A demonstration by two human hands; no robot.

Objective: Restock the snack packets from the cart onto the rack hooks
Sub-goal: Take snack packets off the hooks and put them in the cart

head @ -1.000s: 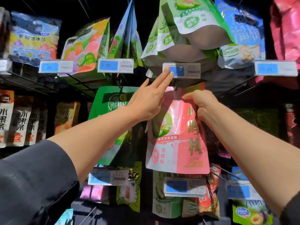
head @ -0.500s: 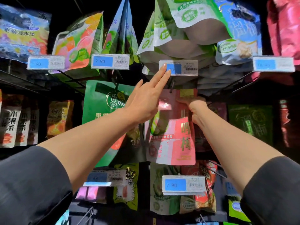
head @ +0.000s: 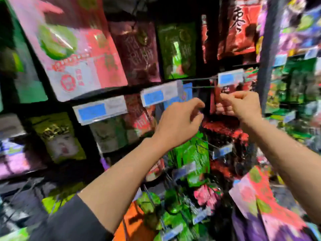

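**Snack packets: both hands off the rack, none in hand**

Snack packets lie heaped at the lower right of the frame, the nearest a pink packet [head: 257,197], probably cart stock, though blur hides the cart. To restock well, take one by its top edge and line its hole up with a hook tip. Mid-frame, the left hand [head: 178,122] hangs loosely curled and empty; the right hand [head: 241,105] is fisted, seemingly empty. Behind, at upper left, a pink and white packet [head: 74,54] hangs on the rack.

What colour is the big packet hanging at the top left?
Pink and white, with a green fruit picture: the big packet, head view.
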